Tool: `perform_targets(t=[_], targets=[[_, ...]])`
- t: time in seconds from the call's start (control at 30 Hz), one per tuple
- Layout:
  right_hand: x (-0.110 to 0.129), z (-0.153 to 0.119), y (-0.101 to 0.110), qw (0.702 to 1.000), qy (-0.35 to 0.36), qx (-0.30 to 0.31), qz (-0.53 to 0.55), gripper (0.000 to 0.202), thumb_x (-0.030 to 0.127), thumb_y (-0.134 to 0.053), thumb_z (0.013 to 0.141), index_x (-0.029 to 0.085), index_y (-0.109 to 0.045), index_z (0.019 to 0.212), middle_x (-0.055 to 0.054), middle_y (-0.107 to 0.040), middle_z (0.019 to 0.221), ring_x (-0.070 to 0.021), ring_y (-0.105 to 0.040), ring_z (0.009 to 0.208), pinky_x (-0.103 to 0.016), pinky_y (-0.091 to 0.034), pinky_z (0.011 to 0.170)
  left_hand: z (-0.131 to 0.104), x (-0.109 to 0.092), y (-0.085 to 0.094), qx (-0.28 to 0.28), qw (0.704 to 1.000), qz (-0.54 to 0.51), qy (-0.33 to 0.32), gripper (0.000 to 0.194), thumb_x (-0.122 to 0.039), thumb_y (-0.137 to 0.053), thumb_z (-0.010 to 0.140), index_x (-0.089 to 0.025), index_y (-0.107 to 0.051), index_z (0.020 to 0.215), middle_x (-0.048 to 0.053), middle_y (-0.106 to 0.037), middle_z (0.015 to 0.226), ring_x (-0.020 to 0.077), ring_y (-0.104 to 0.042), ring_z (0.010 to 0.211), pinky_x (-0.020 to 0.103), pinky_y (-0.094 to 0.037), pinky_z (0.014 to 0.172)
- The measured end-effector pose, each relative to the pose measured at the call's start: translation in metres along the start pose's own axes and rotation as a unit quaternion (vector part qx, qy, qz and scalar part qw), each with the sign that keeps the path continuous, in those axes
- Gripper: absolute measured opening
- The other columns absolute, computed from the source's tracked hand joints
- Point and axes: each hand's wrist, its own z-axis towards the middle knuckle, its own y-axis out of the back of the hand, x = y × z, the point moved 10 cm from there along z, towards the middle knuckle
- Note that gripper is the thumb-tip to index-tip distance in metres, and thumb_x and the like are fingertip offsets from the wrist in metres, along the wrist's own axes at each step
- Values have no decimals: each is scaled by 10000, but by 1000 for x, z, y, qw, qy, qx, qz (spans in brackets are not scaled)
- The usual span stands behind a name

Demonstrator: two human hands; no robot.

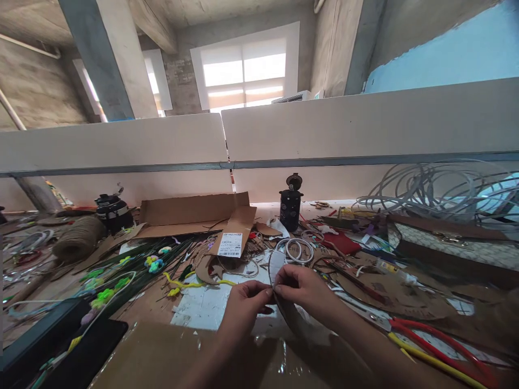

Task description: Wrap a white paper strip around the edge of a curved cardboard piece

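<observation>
Both hands meet at the front middle of the table. Between them is a curved, dark-edged strip [287,312] with a pale inner face at its upper end. My right hand [298,289] pinches the strip's edge with thumb and forefinger. Close against it on the left, my left hand [249,302] has its thumb and forefinger pressed together at the same edge; whether a smaller piece is between the fingertips is too small to tell. White rings [299,250] lie just behind the hands. A crescent-shaped cardboard piece [206,270] rests to the left.
Red-handled scissors [432,337] lie at the right front. Behind stand a black bottle [290,210] and an open cardboard box [194,210]. Twine [79,239], yellow cord [178,282] and green crochet flowers [103,297] are on the left, a patterned bag [454,243] on the right.
</observation>
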Motion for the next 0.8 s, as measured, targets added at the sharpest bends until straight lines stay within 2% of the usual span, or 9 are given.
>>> perform_targets(t=[0.2,0.8], targets=[[2,-1,1,1000,2,-4,-2,80,247,-582,723,170,-602,733,-5,-601,696,-166,-530,675,-272,-378,623,-2,-3,-1,-1,1000,21,-20,204,-353,-765,644,-150,-760,665,78,-727,684,217,-649,703,299,-478,654],[-4,0,1,1000,-6,19,12,87,257,-606,733,174,-592,756,-8,-597,692,-160,-518,659,-262,-376,593,-1,-4,-4,-9,999,33,-29,204,-350,-750,638,-146,-755,653,74,-710,652,207,-628,655,311,-473,646]])
